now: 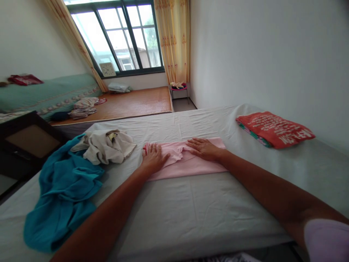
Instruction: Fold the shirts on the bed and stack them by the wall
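Frame centre: folded pink cotton garment [191,163] lies on the white-sheeted bed [191,211]. Left hand [154,158] and right hand [204,148] rest flat on it, fingers spread, clasping nothing. Left of frame: crumpled teal cloth [65,189], beige garment [105,147].

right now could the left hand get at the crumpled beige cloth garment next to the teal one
Probably yes. The left hand lies flat on the folded pink cloth garment, and the crumpled beige cloth garment sits just to its left on the white bed sheet, with only bare sheet between them.
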{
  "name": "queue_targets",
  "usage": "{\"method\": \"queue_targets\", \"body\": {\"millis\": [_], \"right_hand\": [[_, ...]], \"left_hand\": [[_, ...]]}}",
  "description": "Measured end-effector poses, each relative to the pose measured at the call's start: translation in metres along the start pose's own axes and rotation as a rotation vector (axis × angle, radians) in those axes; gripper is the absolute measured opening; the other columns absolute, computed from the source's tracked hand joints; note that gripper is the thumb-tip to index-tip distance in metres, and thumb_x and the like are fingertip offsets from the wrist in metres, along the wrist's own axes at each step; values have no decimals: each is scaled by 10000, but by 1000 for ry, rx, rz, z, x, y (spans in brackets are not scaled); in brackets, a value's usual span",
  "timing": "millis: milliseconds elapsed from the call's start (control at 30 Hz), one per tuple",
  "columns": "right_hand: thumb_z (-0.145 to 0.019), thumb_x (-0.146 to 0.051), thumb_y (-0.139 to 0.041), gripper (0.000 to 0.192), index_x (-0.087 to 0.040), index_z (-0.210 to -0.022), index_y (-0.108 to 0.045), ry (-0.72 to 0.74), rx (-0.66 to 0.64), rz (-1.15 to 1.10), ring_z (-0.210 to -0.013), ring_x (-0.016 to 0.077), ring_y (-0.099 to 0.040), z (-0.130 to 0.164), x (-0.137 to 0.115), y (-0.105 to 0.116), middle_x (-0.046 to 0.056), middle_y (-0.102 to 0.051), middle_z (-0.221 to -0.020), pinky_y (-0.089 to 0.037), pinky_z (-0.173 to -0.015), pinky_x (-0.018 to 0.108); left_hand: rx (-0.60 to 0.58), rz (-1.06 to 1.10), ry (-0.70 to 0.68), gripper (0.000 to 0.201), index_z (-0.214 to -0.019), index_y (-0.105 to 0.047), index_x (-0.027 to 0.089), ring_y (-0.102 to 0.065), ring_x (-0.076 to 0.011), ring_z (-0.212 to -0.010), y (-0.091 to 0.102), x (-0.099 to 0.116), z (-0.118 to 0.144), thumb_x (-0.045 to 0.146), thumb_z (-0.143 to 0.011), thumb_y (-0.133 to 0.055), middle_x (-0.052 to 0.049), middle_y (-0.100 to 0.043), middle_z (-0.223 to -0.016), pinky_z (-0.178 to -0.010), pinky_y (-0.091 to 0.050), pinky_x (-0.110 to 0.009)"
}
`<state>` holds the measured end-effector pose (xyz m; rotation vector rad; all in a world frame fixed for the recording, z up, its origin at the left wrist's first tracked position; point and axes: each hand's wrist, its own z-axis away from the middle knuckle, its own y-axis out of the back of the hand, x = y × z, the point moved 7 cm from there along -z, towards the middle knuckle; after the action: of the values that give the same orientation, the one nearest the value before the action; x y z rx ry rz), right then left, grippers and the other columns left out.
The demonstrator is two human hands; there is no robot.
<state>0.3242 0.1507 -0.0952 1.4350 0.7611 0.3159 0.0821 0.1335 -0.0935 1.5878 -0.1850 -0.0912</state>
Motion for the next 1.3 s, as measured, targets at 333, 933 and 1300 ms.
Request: {"method": "queue_targets", "body": {"millis": [333,933,1300], "right_hand": [[-999,-482,-252,552,-266,-1486,-393,-274,93,115,-1448,245,-278,26,78,14,47,-336,-1571,-186,-1175,464],[-724,-414,-668,434,-190,-1057,-502,-538,214,-384,-895,237,-613,80,68,51,94,-657,-1006,-478,-745,310],[-751,-385,-723,667,-218,-1311,-402,-205,178,-1159,-789,174,-587,-69,-99,39,46,-611,-965,-537,-670,302]], "left_hand": [[2,5,73,798,-1491,-349,107,-147,-411,-1466,1,-20,-2,654,-910,-326,-232,-228,-1579,-1109,-132,-680],[41,630,-627,305,-1073,-730,215,-621,-217,-1147,46,15,2,258,-855,-522,-77,-690,-1214,-1036,-450,-371],[103,1444,143,469,-1067,-659,159,-704,-177,-818,38,-101,-11,521,-770,-684,-116,-717,-1055,-681,-534,-281]]}}
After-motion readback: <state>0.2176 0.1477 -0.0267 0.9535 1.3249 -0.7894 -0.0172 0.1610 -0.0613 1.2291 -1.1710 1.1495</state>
